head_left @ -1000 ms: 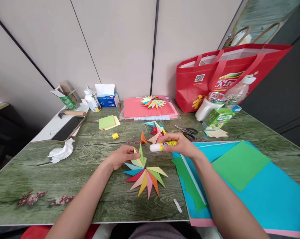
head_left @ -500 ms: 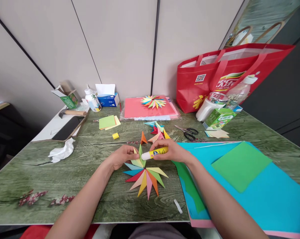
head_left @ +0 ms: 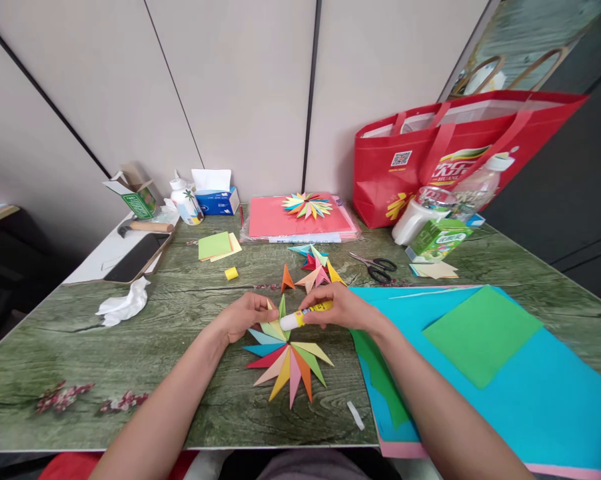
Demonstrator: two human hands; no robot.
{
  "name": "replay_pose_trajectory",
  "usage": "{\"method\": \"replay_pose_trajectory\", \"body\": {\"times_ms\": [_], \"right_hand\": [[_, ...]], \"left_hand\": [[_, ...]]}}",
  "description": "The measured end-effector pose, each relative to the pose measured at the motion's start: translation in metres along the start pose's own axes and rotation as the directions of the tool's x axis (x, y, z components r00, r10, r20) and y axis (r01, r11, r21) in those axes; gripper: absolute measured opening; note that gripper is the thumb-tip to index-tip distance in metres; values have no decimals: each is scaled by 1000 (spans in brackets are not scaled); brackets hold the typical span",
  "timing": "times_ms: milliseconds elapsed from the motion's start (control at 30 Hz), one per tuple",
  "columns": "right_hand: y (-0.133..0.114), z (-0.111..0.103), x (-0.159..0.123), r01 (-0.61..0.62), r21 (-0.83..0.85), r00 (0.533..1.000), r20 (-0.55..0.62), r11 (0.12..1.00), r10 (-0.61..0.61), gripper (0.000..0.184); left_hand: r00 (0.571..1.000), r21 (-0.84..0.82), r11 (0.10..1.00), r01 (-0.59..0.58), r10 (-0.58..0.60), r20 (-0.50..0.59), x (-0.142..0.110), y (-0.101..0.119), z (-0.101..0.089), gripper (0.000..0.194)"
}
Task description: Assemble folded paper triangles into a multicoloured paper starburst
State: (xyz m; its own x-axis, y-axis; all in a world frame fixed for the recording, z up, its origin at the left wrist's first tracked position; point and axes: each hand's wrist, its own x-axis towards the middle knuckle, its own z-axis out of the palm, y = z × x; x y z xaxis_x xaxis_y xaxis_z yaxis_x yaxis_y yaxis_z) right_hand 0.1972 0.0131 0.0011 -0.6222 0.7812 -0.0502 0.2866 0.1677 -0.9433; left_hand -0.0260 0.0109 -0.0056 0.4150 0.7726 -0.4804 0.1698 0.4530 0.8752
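My right hand (head_left: 338, 307) is closed around a yellow glue stick (head_left: 305, 316), whose white end touches a green folded point of a paper star (head_left: 288, 363). With finger and thumb, my left hand (head_left: 250, 315) pinches the star at its upper, pale yellow-green points. The star is a fan of many-coloured folded pieces lying on the table, open at its upper right. Just beyond my hands lie an orange folded piece (head_left: 287, 278) and a pile of folded paper pieces (head_left: 315, 263). The yellow glue cap (head_left: 231, 273) rests apart, to the far left of the star.
Large blue sheets (head_left: 520, 413) with a green square (head_left: 483, 337) cover the right side. Scissors (head_left: 378, 267) lie behind them. A finished paper star (head_left: 306, 205) sits on a red paper pack (head_left: 265, 217). A red bag (head_left: 380, 173) stands back right; a crumpled tissue (head_left: 124, 303) lies left.
The glue stick has moved slightly left and down along the green point. The star has shifted a little down and left; my left hand keeps its pinch.
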Motion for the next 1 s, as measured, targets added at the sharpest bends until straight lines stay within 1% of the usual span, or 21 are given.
{"method": "replay_pose_trajectory", "body": {"times_ms": [233,400,500,600,667,700,733,767,800,833,867,900,933,967,1000], "right_hand": [[-5,-1,-3,-11,-142,999,50,990,18,30],[-6,-3,-4,38,-253,994,105,967,-11,47],[-6,-4,-4,43,-281,991,130,959,-6,53],[-7,-4,-6,19,-228,987,157,973,18,53],[-8,-7,-8,-12,-143,983,181,990,38,51],[-9,-9,-9,-36,-86,983,174,996,51,49],[-9,-12,-10,-53,-19,989,140,998,55,47],[-8,-16,-11,-54,48,996,70,997,51,46],[-7,-21,-11,-29,104,999,-43,994,34,47],[-5,-25,-11,18,126,982,-186,992,6,49],[-2,-30,-10,63,103,940,-340,993,-25,51],[2,-35,-9,78,38,876,-480,996,-51,51],[6,-40,-8,38,-50,798,-600,998,-61,49],[10,-44,-8,-56,-136,719,-693,989,-55,47],[15,-48,-7,-193,-210,641,-767,959,-39,45]], "left_hand": [[999,-10,1000,-11,11,35,-1,0,0,33],[999,-18,1000,-11,12,41,-1,0,1,34],[1000,-3,1000,-8,8,28,-1,0,1,35],[999,10,1000,-8,8,34,0,0,0,36],[999,11,1000,-10,10,45,0,0,-1,36],[999,12,1000,-12,11,49,0,0,-1,36],[999,16,1000,-13,12,49,0,0,-1,36],[999,22,1000,-14,13,49,-1,0,-1,36],[999,28,999,-15,13,46,-1,1,-1,35],[999,34,999,-15,13,43,-1,2,-1,35],[999,38,999,-15,13,38,-1,3,0,35],[999,42,999,-12,11,35,-2,4,0,35],[999,47,999,-9,8,35,-2,5,0,35],[999,51,999,-6,4,37,-3,6,0,36],[999,56,998,-3,0,40,-4,7,0,36]]}}
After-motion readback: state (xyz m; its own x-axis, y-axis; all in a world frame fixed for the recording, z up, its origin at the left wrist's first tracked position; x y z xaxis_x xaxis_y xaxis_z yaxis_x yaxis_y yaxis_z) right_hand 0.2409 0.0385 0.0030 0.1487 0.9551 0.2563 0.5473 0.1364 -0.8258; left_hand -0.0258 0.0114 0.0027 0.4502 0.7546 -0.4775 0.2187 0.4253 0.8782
